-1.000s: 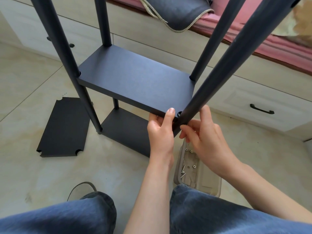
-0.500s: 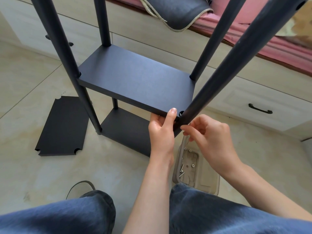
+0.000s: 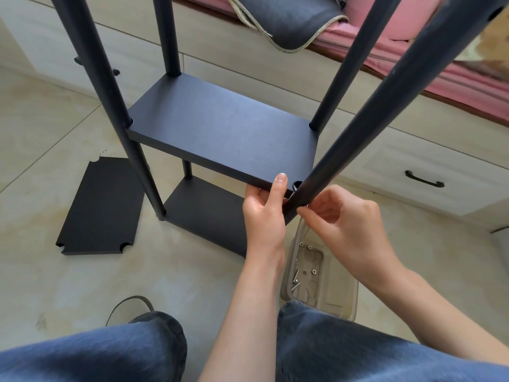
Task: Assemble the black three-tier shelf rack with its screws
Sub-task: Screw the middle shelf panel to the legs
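The black rack stands on the floor with a middle shelf board (image 3: 223, 136) and a lower board (image 3: 203, 213) fitted between four black poles. My left hand (image 3: 264, 213) grips the near right corner of the middle board, thumb on top. My right hand (image 3: 344, 224) has its fingers curled and pinches something small against the near right pole (image 3: 385, 108), just below the board; the thing itself is hidden. A third loose board (image 3: 102, 208) lies flat on the floor to the left. Screws (image 3: 296, 279) lie in a beige tray (image 3: 344, 307) under my right hand.
A pale cabinet with a black drawer handle (image 3: 424, 179) runs along the back and right, topped by a pink cushion (image 3: 429, 62) and a dark cloth (image 3: 286, 20). My jeans-clad legs (image 3: 358, 348) fill the bottom. A shoe tip (image 3: 129, 307) shows by my left knee.
My right hand has drawn its fingers in from around the pole and now pinches at the pole's near side. The left hand has kept its hold on the board corner.
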`<state>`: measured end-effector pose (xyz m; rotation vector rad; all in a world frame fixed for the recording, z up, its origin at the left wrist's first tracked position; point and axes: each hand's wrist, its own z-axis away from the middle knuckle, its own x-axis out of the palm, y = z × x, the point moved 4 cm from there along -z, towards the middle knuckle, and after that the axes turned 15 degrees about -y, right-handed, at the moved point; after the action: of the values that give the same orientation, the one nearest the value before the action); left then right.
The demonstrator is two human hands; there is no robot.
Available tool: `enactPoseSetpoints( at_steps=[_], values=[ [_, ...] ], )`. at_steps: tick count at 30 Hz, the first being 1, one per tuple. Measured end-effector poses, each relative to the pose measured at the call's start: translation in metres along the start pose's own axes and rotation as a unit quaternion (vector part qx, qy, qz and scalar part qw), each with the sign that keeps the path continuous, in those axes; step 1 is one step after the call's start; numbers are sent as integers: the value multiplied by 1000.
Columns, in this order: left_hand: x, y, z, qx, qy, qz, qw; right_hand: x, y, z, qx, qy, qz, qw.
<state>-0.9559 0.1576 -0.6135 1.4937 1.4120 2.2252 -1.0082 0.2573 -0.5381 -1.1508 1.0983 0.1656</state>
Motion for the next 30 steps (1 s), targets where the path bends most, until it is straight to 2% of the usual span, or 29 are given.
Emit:
enactPoseSetpoints(
  at_steps=[19,26,30],
  values=[
    [-2,-2,-1,-1,-15,38,999,2,-1,-4,-3,-9,12,1000],
    [-5,-3,2,6,-38,39,999,3,-1,0,-7,-18,16,1000],
    [-6,1,7,0,-74,26,997,4,-1,0,-2,-12,27,1000]
  ],
)
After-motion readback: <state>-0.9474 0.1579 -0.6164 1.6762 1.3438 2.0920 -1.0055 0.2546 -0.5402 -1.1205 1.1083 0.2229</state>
